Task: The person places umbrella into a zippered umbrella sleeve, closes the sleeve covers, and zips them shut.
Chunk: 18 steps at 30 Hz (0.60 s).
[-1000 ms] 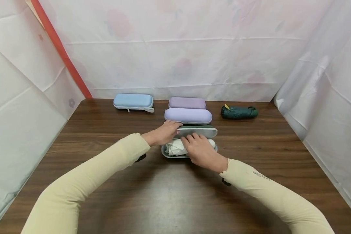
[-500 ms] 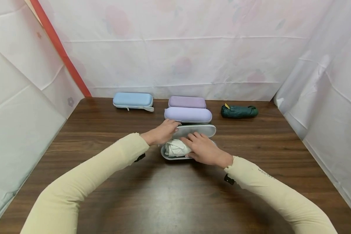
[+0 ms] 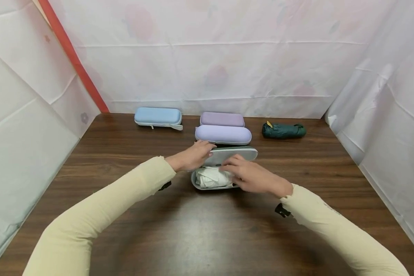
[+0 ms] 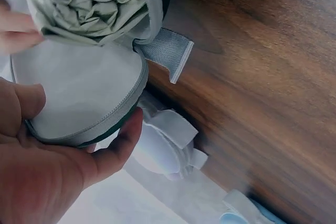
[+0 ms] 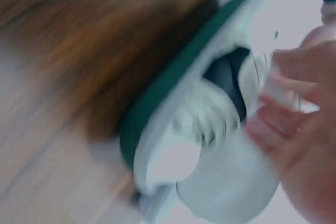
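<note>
White folded umbrella (image 3: 212, 177) lies inside the lower half of an open case (image 3: 207, 186), which stands on the dark wooden table (image 3: 193, 230) in the middle, a little in front of the person. The case lid (image 3: 232, 154) is raised on the far side of the umbrella, with its pale inner face turned toward the person and a dark green edge on its outside.

The left hand (image 3: 193, 156) is at the left end of the lid. In the left wrist view its thumb and fingers (image 4: 118, 148) curl around the lid's zipper edge, so it grips the lid there. The umbrella is just beside this hand, on the near side of it.

The right hand (image 3: 252, 177) lies over the right part of the umbrella and hides that end of the case. Its fingers bend down toward the white fabric and seem to touch it, but the right wrist view is strongly blurred, so I cannot tell if they pinch the umbrella or only rest on it.

Behind the open case, two lilac cases (image 3: 223, 134) lie one behind the other. A blue case (image 3: 158, 116) lies at the far left and a dark green folded umbrella (image 3: 283, 130) at the far right, both well apart from the hands. White sheets (image 3: 207, 69) surround the table.
</note>
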### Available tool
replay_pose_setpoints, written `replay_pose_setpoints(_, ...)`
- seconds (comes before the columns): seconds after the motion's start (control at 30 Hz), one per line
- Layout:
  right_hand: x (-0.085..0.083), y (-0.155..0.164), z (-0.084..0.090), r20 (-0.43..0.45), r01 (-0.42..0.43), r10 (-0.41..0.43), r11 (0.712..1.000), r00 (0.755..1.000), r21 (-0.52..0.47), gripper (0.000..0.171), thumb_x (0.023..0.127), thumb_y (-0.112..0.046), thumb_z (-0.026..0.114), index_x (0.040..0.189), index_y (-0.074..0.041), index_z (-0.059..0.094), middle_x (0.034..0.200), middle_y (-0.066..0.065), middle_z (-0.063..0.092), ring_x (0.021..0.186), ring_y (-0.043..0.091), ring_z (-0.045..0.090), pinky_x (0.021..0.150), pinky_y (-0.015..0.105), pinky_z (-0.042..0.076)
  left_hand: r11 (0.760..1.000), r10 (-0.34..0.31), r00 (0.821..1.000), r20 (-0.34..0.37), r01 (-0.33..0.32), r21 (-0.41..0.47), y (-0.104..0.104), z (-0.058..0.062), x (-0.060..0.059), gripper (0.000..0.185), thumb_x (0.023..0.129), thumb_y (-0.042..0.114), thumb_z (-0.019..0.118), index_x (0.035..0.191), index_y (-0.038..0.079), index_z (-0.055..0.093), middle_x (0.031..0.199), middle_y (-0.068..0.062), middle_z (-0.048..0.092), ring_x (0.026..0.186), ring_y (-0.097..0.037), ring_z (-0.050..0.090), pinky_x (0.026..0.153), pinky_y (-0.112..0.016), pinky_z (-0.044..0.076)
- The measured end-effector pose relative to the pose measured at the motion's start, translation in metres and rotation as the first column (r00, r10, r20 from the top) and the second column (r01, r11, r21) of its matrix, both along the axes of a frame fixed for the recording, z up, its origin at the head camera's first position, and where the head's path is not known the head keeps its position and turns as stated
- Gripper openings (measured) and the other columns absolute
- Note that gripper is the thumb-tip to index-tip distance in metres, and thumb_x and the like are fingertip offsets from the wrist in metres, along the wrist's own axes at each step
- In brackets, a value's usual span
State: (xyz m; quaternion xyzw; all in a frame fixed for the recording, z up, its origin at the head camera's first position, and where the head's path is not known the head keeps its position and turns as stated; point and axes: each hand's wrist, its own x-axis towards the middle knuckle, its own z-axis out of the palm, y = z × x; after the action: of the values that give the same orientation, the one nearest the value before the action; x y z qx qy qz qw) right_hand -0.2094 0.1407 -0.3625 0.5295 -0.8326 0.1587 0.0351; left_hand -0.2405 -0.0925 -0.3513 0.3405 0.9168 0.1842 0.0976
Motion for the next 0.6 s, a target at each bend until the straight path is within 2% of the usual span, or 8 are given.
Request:
replay_pose_setpoints(0.07, -0.005, 0.01, 0.007, -0.049, -0.025, 0.019, 0.991, 0.999, -0.131, 0.029, 0.086, 0.002, 0.065, 0.115, -0.002, 0.065, 0.118, 0.009, 0.058, 0.11, 0.024, 0.049, 0.089, 0.037, 0.045, 1.0, -0.002, 1.0, 0.007, 0.002, -0.008, 0.002, 0.002, 0.003, 0.04, 0.103, 0.011, 0.039, 0.138, -0.01, 0.039, 0.132, -0.024, 0.046, 0.126, -0.036, 0.039, 0.106, -0.045, 0.028)
replay_pose_setpoints(0.13, -0.012, 0.02, 0.012, -0.099, -0.005, -0.017, 0.976, 0.995, -0.219, 0.025, 0.087, 0.001, 0.065, 0.111, -0.002, 0.066, 0.115, 0.01, 0.059, 0.108, 0.025, 0.05, 0.089, 0.039, 0.044, 1.0, -0.002, 1.0, 0.013, 0.002, -0.019, 0.003, 0.003, 0.006, 0.042, 0.103, 0.013, 0.04, 0.14, -0.008, 0.037, 0.134, -0.023, 0.045, 0.127, -0.034, 0.038, 0.107, -0.044, 0.028)
replay_pose_setpoints(0.17, -0.015, 0.024, 0.014, -0.086, 0.029, -0.05, 0.972, 0.995, -0.232, 0.025, 0.088, -0.001, 0.064, 0.113, -0.002, 0.066, 0.116, 0.011, 0.058, 0.108, 0.026, 0.049, 0.089, 0.041, 0.043, 1.0, 0.002, 1.0, 0.023, -0.001, -0.023, 0.003, 0.004, 0.008, 0.043, 0.103, 0.014, 0.04, 0.141, -0.007, 0.036, 0.135, -0.022, 0.044, 0.128, -0.033, 0.038, 0.107, -0.044, 0.028)
replay_pose_setpoints(0.27, -0.024, 0.035, 0.016, 0.079, 0.148, -0.136, 0.973, 0.988, -0.175, 0.03, 0.095, -0.01, 0.058, 0.124, -0.003, 0.06, 0.124, 0.011, 0.056, 0.114, 0.027, 0.047, 0.092, 0.045, 0.04, 1.0, 0.0, 0.999, 0.033, 0.001, -0.022, 0.003, 0.006, 0.016, 0.046, 0.103, 0.016, 0.04, 0.143, -0.005, 0.033, 0.137, -0.021, 0.043, 0.129, -0.032, 0.038, 0.107, -0.044, 0.028)
replay_pose_setpoints(0.33, -0.026, 0.041, 0.015, 0.226, 0.19, -0.159, 0.974, 0.961, -0.12, 0.033, 0.099, -0.015, 0.054, 0.13, -0.006, 0.057, 0.13, 0.01, 0.054, 0.12, 0.027, 0.045, 0.095, 0.048, 0.038, 1.0, -0.002, 0.999, 0.034, 0.003, -0.026, 0.002, 0.006, 0.021, 0.048, 0.103, 0.019, 0.041, 0.145, -0.003, 0.032, 0.139, -0.019, 0.042, 0.129, -0.03, 0.038, 0.107, -0.043, 0.03)
replay_pose_setpoints(0.4, -0.027, 0.046, 0.013, 0.337, 0.2, -0.159, 0.976, 0.928, -0.09, 0.035, 0.1, -0.018, 0.05, 0.134, -0.008, 0.054, 0.134, 0.009, 0.052, 0.124, 0.026, 0.044, 0.098, 0.049, 0.037, 0.999, -0.01, 1.0, 0.022, 0.011, -0.038, 0.001, 0.005, 0.026, 0.05, 0.103, 0.022, 0.043, 0.146, 0.0, 0.031, 0.14, -0.016, 0.041, 0.129, -0.029, 0.038, 0.106, -0.042, 0.032)
replay_pose_setpoints(0.5, -0.025, 0.05, 0.009, 0.408, 0.192, -0.143, 0.978, 0.902, -0.081, 0.036, 0.1, -0.021, 0.05, 0.135, -0.012, 0.053, 0.135, 0.007, 0.051, 0.126, 0.024, 0.045, 0.098, 0.047, 0.038, 0.998, -0.024, 0.999, -0.021, 0.023, -0.06, 0.0, 0.003, 0.034, 0.053, 0.102, 0.026, 0.045, 0.147, 0.003, 0.03, 0.142, -0.012, 0.04, 0.126, -0.026, 0.039, 0.102, -0.042, 0.036)
replay_pose_setpoints(0.6, -0.022, 0.053, 0.004, 0.399, 0.18, -0.13, 0.98, 0.908, -0.089, 0.037, 0.099, -0.022, 0.054, 0.135, -0.014, 0.053, 0.135, 0.006, 0.05, 0.124, 0.023, 0.046, 0.098, 0.047, 0.04, 0.997, -0.041, 0.997, -0.067, 0.037, -0.065, 0.0, 0.0, 0.041, 0.055, 0.1, 0.029, 0.049, 0.147, 0.005, 0.032, 0.141, -0.01, 0.04, 0.124, -0.026, 0.039, 0.097, -0.044, 0.04)
